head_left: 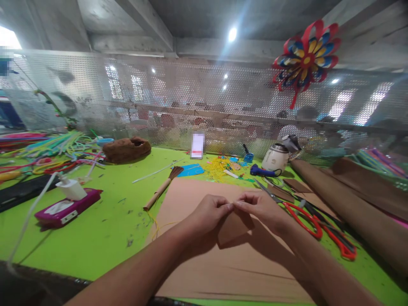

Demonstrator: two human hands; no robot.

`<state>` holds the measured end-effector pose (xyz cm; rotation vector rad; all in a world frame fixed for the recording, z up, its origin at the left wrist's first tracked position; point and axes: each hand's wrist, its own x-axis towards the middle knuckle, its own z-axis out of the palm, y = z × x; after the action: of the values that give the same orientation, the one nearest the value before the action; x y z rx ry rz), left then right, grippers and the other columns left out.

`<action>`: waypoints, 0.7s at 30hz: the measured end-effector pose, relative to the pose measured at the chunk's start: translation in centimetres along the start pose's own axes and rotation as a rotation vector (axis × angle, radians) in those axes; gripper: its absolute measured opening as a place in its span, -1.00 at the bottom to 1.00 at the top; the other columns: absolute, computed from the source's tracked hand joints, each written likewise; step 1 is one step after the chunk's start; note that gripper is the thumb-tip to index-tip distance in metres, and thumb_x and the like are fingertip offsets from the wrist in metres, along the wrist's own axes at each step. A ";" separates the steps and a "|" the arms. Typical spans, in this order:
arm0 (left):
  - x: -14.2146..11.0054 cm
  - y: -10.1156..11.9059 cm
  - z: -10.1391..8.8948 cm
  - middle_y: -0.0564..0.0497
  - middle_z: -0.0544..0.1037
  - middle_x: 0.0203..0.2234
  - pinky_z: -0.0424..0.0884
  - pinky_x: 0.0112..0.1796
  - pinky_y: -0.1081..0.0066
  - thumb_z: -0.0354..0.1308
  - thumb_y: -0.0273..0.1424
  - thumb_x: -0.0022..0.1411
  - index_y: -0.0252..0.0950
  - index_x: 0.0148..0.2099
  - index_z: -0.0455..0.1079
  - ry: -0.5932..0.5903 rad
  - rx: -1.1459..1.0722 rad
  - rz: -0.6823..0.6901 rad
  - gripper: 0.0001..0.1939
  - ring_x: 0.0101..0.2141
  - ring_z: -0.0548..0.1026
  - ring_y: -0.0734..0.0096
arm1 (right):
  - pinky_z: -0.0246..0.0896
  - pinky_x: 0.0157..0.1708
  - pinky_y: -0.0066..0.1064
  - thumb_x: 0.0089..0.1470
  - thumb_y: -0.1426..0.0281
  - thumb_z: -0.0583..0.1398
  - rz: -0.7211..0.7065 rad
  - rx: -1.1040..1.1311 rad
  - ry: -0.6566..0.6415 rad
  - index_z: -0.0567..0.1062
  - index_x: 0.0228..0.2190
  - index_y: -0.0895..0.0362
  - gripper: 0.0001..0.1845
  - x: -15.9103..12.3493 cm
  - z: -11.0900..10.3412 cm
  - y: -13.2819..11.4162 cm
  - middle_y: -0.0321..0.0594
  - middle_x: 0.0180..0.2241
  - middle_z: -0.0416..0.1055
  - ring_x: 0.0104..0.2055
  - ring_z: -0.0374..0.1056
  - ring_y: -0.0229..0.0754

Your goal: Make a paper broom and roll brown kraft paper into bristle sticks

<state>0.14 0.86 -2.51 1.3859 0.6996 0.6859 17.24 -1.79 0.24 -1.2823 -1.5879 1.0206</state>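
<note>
My left hand point(210, 214) and my right hand point(263, 210) meet fingertip to fingertip over a large sheet of brown paper point(229, 263) on the green table point(111, 221). Both pinch the top of a small folded piece of brown paper point(234, 227), which hangs tilted between them just above the sheet. Each hand's fingers are closed on that piece.
Red-handled scissors point(306, 221) lie right of my right hand, beside brown paper rolls point(350, 208). A small broom point(161, 189), a pink box point(65, 210) with a white charger, coloured pipe cleaners point(57, 146), a glue gun point(263, 172) and a white pot point(276, 158) surround the sheet. A mesh screen point(191, 102) backs the table.
</note>
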 end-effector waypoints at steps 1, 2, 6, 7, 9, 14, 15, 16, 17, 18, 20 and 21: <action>-0.1 0.1 0.0 0.03 0.36 -0.56 0.11 -0.53 0.47 0.12 -0.16 0.12 -0.36 -0.41 0.33 -0.007 -0.012 -0.005 -0.67 -0.56 0.26 0.50 | 0.05 -0.49 -0.43 -0.17 0.13 0.28 0.000 -0.002 0.001 0.45 -0.63 0.18 -0.64 0.0 -0.1 0.1 -0.30 -0.60 0.31 -0.51 0.17 -0.26; -0.1 0.3 0.0 0.04 0.34 -0.57 0.09 -0.53 0.47 0.13 -0.17 0.11 -0.37 -0.42 0.33 -0.012 0.016 0.002 -0.68 -0.56 0.24 0.52 | 0.05 -0.49 -0.43 -0.16 0.14 0.29 -0.002 -0.006 0.006 0.46 -0.63 0.19 -0.65 0.0 -0.3 0.3 -0.30 -0.60 0.30 -0.51 0.16 -0.27; -0.2 1.1 -0.3 0.08 0.27 -0.62 0.04 -0.54 0.48 0.13 -0.18 0.11 -0.37 -0.51 0.30 -0.027 0.166 0.059 -0.66 -0.58 0.14 0.57 | 0.00 -0.49 -0.45 -0.13 0.17 0.29 0.002 0.002 0.000 0.49 -0.61 0.20 -0.67 0.0 -0.9 1.0 -0.33 -0.62 0.29 -0.53 0.13 -0.31; -0.2 1.1 -0.3 0.08 0.27 -0.63 0.04 -0.53 0.47 0.12 -0.18 0.12 -0.37 -0.51 0.30 -0.036 0.161 0.058 -0.65 -0.59 0.14 0.57 | -0.02 -0.50 -0.45 -0.12 0.17 0.29 0.010 0.020 -0.007 0.49 -0.60 0.20 -0.67 0.0 -1.0 1.2 -0.34 -0.63 0.28 -0.54 0.11 -0.32; -0.2 1.1 -0.2 0.07 0.29 -0.61 0.06 -0.52 0.47 0.10 -0.15 0.14 -0.37 -0.47 0.33 -0.053 0.099 0.028 -0.64 -0.58 0.17 0.55 | -0.04 -0.52 -0.46 -0.12 0.18 0.30 0.033 0.078 -0.016 0.48 -0.61 0.21 -0.67 0.1 -1.1 1.4 -0.36 -0.64 0.26 -0.56 0.09 -0.34; -0.1 0.5 -0.2 0.03 0.35 -0.55 0.08 -0.49 0.46 0.09 -0.14 0.14 -0.38 -0.38 0.36 -0.085 0.052 0.005 -0.64 -0.55 0.21 0.52 | -0.07 -0.53 -0.48 -0.15 0.19 0.33 0.048 0.156 -0.005 0.44 -0.60 0.22 -0.66 0.4 -1.0 1.8 -0.39 -0.66 0.23 -0.58 0.06 -0.38; 0.0 0.5 -0.3 0.04 0.33 -0.56 0.07 -0.49 0.46 0.10 -0.14 0.13 -0.39 -0.41 0.35 -0.079 0.075 0.024 -0.64 -0.55 0.19 0.53 | -0.07 -0.54 -0.47 -0.14 0.18 0.32 0.045 0.153 -0.004 0.44 -0.59 0.22 -0.66 0.4 -0.9 1.9 -0.39 -0.66 0.24 -0.58 0.06 -0.38; 0.0 0.6 -0.3 0.06 0.31 -0.58 0.05 -0.50 0.46 0.11 -0.15 0.12 -0.38 -0.44 0.33 -0.069 0.099 0.040 -0.65 -0.56 0.17 0.55 | -0.07 -0.54 -0.47 -0.13 0.18 0.31 0.042 0.148 -0.002 0.44 -0.59 0.22 -0.65 0.4 -0.9 2.0 -0.39 -0.66 0.24 -0.58 0.07 -0.37; 0.1 0.7 -0.4 0.07 0.28 -0.60 0.03 -0.51 0.46 0.10 -0.15 0.12 -0.38 -0.47 0.30 -0.057 0.124 0.052 -0.65 -0.57 0.14 0.56 | -0.07 -0.54 -0.47 -0.12 0.17 0.30 0.037 0.141 0.000 0.44 -0.58 0.22 -0.65 0.4 -0.8 2.0 -0.38 -0.66 0.25 -0.58 0.08 -0.37; 0.1 0.7 -0.4 0.09 0.25 -0.61 0.01 -0.52 0.45 0.10 -0.16 0.12 -0.37 -0.49 0.28 -0.043 0.151 0.060 -0.65 -0.58 0.11 0.56 | -0.06 -0.54 -0.47 -0.11 0.17 0.30 0.031 0.131 0.003 0.44 -0.58 0.21 -0.65 0.4 -0.8 2.0 -0.38 -0.66 0.25 -0.59 0.08 -0.36; 0.2 0.7 -0.5 0.11 0.22 -0.63 -0.02 -0.53 0.44 0.09 -0.17 0.12 -0.35 -0.51 0.25 -0.007 0.213 0.067 -0.65 -0.59 0.08 0.57 | -0.05 -0.55 -0.46 -0.11 0.15 0.28 0.019 0.105 0.005 0.43 -0.59 0.20 -0.65 0.4 -0.6 2.0 -0.38 -0.66 0.25 -0.59 0.09 -0.35; 0.3 0.6 -0.6 0.11 0.22 -0.63 -0.02 -0.53 0.44 0.09 -0.16 0.12 -0.35 -0.52 0.25 0.010 0.242 0.070 -0.65 -0.59 0.08 0.56 | -0.03 -0.55 -0.46 -0.12 0.15 0.28 0.013 0.088 0.004 0.42 -0.60 0.19 -0.65 0.5 -0.6 2.0 -0.37 -0.66 0.26 -0.59 0.10 -0.34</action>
<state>-0.13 1.47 -1.97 1.6361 0.7638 0.6797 18.34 -0.98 -1.45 -1.2352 -1.5164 1.0834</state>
